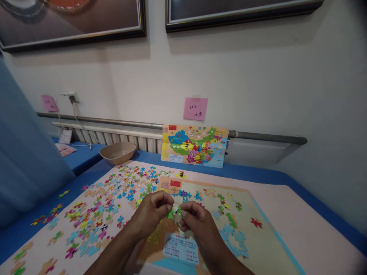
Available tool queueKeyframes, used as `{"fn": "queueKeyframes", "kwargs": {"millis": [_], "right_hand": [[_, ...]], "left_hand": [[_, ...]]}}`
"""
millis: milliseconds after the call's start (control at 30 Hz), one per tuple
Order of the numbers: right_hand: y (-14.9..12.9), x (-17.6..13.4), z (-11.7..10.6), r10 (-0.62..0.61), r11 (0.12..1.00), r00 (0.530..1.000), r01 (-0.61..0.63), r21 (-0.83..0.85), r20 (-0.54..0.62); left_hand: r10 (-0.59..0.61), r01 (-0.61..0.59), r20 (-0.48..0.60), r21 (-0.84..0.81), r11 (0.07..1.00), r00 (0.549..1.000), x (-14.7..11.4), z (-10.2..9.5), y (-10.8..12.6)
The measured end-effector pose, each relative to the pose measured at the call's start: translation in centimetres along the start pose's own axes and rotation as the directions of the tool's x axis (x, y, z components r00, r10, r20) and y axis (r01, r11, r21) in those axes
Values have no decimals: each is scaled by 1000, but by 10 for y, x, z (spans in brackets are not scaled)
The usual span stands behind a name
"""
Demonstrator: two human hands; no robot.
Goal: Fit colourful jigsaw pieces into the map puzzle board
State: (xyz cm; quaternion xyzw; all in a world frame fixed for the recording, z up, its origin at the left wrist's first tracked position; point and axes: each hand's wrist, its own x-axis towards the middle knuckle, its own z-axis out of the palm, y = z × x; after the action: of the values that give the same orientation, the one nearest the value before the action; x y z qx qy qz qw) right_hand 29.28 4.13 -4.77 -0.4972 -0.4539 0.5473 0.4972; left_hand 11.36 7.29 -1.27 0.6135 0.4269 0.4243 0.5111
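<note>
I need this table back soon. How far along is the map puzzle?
Barely started. Done: a few pieces sit in the puzzle board, mostly near its top edge. In hand: the left hand and right hand pinch green pieces together above the board. Left: the large scatter of loose pieces beside the board, and most of the board is bare.

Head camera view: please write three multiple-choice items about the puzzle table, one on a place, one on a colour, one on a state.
1. Where is the beige plastic bowl?
A. far left of the table, by the radiator
B. on the puzzle board
C. under the table

2. What colour are the small puzzle pieces in the fingers?
A. red
B. green
C. black

3. How is the flat puzzle board?
A. complete
B. mostly unfilled
C. upside down

Answers: 1 A, it sits at the far left edge. 2 B, green shows between the left hand and right hand. 3 B, few pieces lie in it.
</note>
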Motion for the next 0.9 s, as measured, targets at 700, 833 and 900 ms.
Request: {"fn": "queueKeyframes", "kwargs": {"millis": [700,833,900], "right_hand": [[-10,-5,7,75,995,997,-77,64,29],[-4,-3,7,60,996,997,-62,57,49],[3,1,8,52,997,997,-55,57,57]], "left_hand": [[216,-203,-25,243,948,976,-3,-1,2],[192,-178,-43,226,958,980,-3,-2,2],[198,-184,-39,227,956,979,-2,-1,1]]}}
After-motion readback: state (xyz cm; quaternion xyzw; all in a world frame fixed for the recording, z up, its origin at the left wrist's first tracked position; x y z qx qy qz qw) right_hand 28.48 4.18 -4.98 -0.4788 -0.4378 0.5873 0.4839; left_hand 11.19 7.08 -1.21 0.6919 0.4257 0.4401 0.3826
